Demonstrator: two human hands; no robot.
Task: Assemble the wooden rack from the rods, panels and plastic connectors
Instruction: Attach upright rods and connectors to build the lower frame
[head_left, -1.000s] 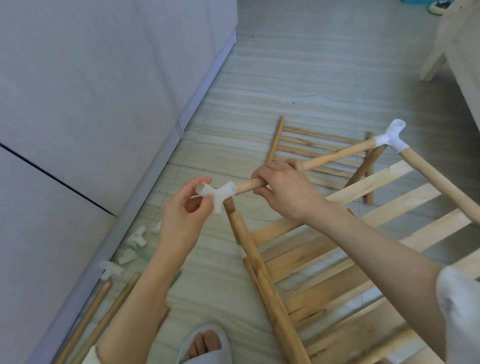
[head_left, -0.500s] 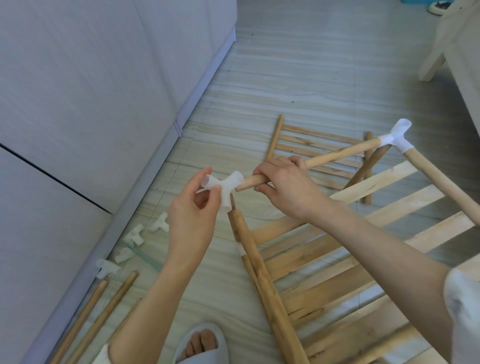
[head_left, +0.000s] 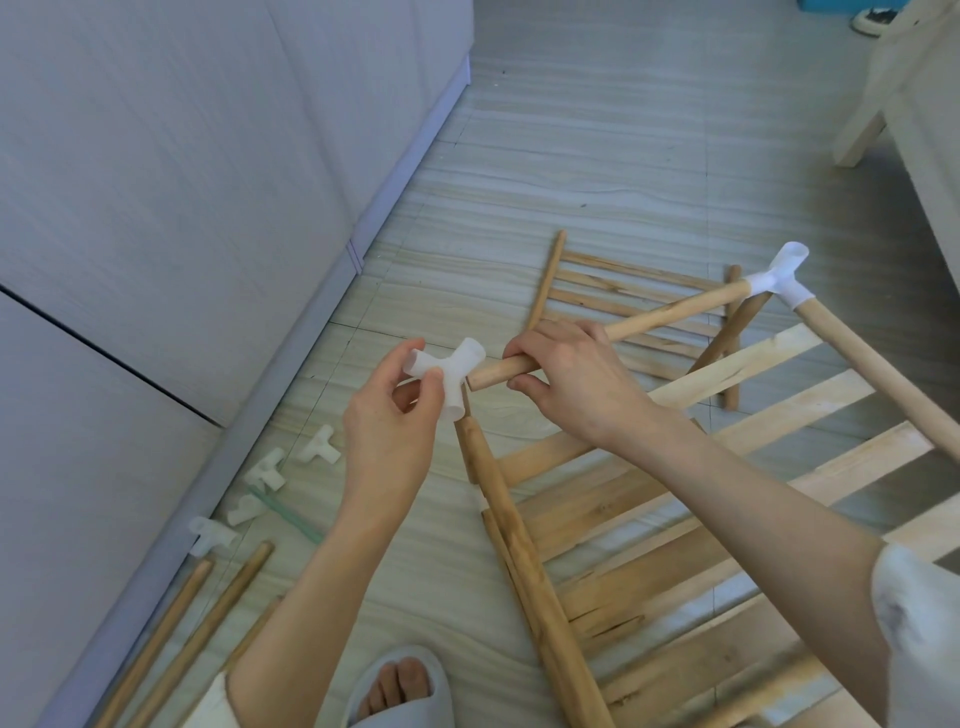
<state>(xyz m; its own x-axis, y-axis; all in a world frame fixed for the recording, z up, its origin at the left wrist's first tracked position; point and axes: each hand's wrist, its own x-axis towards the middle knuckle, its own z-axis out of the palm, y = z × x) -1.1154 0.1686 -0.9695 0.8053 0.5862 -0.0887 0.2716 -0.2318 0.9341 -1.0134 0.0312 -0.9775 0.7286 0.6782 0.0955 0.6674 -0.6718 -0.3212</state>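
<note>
My left hand (head_left: 389, 421) pinches a white plastic connector (head_left: 452, 371) between thumb and fingers. One of its sockets faces the free end of a wooden rod (head_left: 649, 325), a small gap apart. My right hand (head_left: 566, 379) grips that rod near its free end. The rod's far end sits in another white connector (head_left: 779, 278), which also joins a second rod (head_left: 878, 374) running down to the right. Below, a slatted wooden panel (head_left: 649, 530) lies tilted, its thick side rod (head_left: 524, 561) pointing up toward the held connector.
Several loose white connectors (head_left: 270, 473) and spare rods (head_left: 208, 623) lie on the floor by the white cabinet wall (head_left: 182, 208) at left. A smaller slatted panel (head_left: 623, 291) lies farther back. My slippered foot (head_left: 397, 686) is at the bottom. A furniture leg (head_left: 862, 135) stands at upper right.
The left hand has turned the connector and brought it nearer the rod's end. The right hand holds the rod in much the same place.
</note>
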